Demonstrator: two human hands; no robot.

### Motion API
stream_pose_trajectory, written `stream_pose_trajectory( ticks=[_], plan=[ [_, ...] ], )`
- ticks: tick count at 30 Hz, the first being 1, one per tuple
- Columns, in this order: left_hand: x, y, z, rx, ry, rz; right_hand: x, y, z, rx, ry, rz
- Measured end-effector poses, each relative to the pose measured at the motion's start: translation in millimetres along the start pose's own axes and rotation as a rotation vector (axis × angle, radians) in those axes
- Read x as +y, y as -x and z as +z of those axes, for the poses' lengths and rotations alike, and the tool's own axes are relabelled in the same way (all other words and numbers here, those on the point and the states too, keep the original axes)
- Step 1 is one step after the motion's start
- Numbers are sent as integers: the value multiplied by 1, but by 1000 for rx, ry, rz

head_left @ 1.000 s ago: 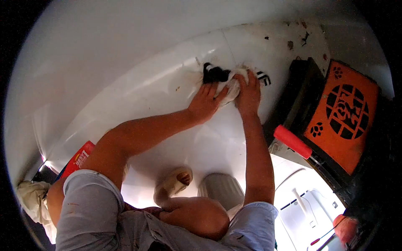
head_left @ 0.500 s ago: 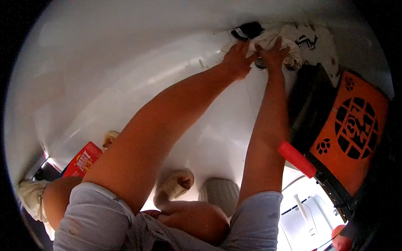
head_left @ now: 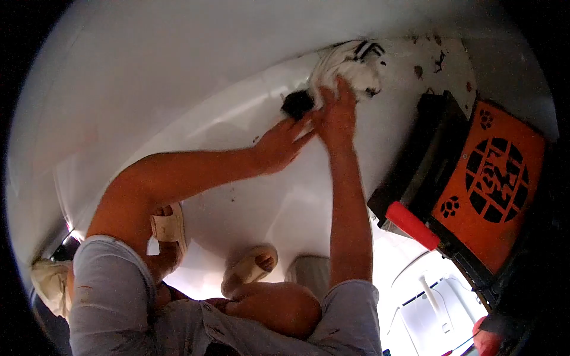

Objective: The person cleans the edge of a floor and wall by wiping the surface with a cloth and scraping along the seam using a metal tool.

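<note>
A crumpled white cloth (head_left: 350, 68) with black parts and a black-striped patch lies on the pale, glossy surface, at the upper middle of the head view. My right hand (head_left: 337, 115) rests on its lower edge, fingers spread and pointing away from me. My left hand (head_left: 284, 145) is just left of the right one, its fingers apart and their tips near the black end of the cloth. The fingertips of both hands nearly meet. Dark specks mark the surface around the cloth.
An orange panel (head_left: 496, 178) with black cut-out patterns stands at the right, beside a black box (head_left: 421, 154) and a red cylinder-shaped handle (head_left: 412, 225). Below are sandalled feet (head_left: 252, 270) and a grey ribbed object (head_left: 310, 273). Dark stains (head_left: 439, 61) mark the upper right.
Both hands first moved up and away with the cloth, then came back nearer. The cloth is now bunched differently, and the left elbow is more bent and further left.
</note>
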State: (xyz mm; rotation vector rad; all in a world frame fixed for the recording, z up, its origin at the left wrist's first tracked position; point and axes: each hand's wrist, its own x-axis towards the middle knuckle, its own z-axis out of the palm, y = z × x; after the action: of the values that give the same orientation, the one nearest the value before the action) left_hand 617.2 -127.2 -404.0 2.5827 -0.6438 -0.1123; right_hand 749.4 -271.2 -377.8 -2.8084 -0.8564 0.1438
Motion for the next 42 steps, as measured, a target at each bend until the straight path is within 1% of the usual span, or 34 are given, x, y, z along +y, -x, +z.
stream_pose_trajectory(
  ticks=[2, 3, 4, 6, 7, 10, 12, 16, 17, 20, 22, 23, 24, 25, 27, 28, 30, 31, 33, 34, 35, 37, 39, 40, 42],
  plan=[
    [-6, 26, -4, -78, 39, 17, -32, 25, 2, 15, -123, 73],
    [-11, 30, -7, -125, 59, 19, -32, 27, 13, 39, -33, 84],
    [-15, 28, -11, -170, 77, 21, -26, 20, 15, 57, -20, 90],
    [-21, -4, -16, -107, 24, -81, -7, -2, 21, 88, 7, 106],
    [-24, -25, -14, -75, 2, -127, -1, -18, 19, 59, 77, 188],
    [-54, -88, 0, 62, -28, -118, 26, -79, -8, -66, 16, 397],
    [-74, -127, 2, 35, -53, -119, 50, -106, -6, -66, 93, 443],
    [-73, -153, 1, -1, -86, -163, 73, -130, -6, -125, 132, 531],
    [-72, -157, 0, -8, -89, -168, 76, -131, -2, -91, 171, 491],
    [-72, -169, -3, -18, -114, -168, 82, -132, -4, -91, 117, 550],
    [-72, -176, -5, -16, -142, -150, 112, -139, 17, -20, 318, 406],
    [-73, -181, -5, 5, -107, -144, 117, -140, 19, 15, 416, 332],
    [-73, -188, -4, 26, -71, -139, 124, -141, 18, -46, 388, 352],
    [-74, -196, -2, 46, -36, -133, 119, -142, -1, -106, 358, 373],
    [-73, -213, 0, -16, -72, -154, 140, -152, 12, 0, 255, 428],
    [-73, -220, 1, -47, -87, -166, 146, -158, 14, 11, 254, 429],
    [-67, -230, -4, -93, -105, -208, 153, -155, 10, 13, 261, 438],
    [-66, -234, -4, -117, -118, -225, 147, -158, 0, -18, 327, 418],
    [-71, -247, 7, -81, -232, -207, 162, -166, -1, -95, 234, 416],
    [-73, -255, 5, -57, -293, -198, 165, -170, -3, -96, 226, 421],
    [-77, -260, 6, -83, -239, -205, 169, -174, -3, -98, 219, 426],
    [-79, -265, 1, -130, -136, -212, 169, -175, -1, -33, 283, 456],
    [-73, -263, -7, -154, -150, -229, 167, -175, -3, -70, 323, 453],
    [-72, -262, -12, -165, -166, -238, 163, -174, -11, -139, 333, 434],
    [-81, -273, 19, -306, -93, -293, 177, -179, -5, -145, 278, 427]
  ],
)
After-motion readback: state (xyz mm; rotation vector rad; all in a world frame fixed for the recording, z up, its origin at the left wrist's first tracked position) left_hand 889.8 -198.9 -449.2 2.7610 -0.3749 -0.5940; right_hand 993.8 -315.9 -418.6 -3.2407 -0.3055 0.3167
